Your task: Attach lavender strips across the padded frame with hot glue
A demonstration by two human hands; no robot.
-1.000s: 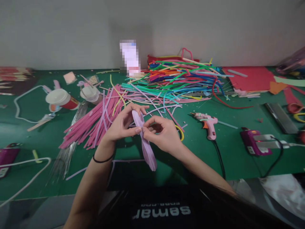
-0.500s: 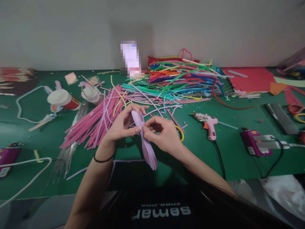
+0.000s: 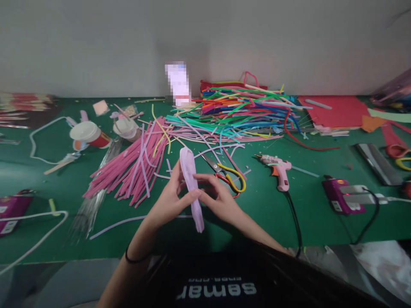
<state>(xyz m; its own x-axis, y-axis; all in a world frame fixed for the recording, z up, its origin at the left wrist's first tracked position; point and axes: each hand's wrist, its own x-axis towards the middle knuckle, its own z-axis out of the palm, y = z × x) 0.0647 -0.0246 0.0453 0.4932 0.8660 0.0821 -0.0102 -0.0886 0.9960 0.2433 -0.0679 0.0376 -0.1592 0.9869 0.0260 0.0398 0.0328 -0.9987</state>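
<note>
Between my two hands is a flattened lilac bundle of looped pipe cleaners (image 3: 189, 169), held lengthwise above the table with its lower end toward me. My left hand (image 3: 173, 199) grips it from the left, thumb across its near face. From the other side my right hand (image 3: 216, 197) pinches the bundle's middle, the two thumbs meeting there. Some fingertips are hidden behind the bundle. Scissors with yellow and red handles (image 3: 236, 179) lie on the table just beyond my right hand. A loose lilac pipe cleaner (image 3: 118, 223) lies by my left forearm.
Pink pipe cleaners (image 3: 128, 164) are heaped left, a multicoloured pile (image 3: 244, 107) at the back. To the right are a pink glue gun (image 3: 281, 171) with a cord, a purple power box (image 3: 335, 194) and red sheets (image 3: 337, 111). A paper cup (image 3: 88, 132) stands left.
Both hands have come lower and closer together around the bundle, which now stands straighter. My left fingers have left its upper end. The scissors, partly hidden before, now show.
</note>
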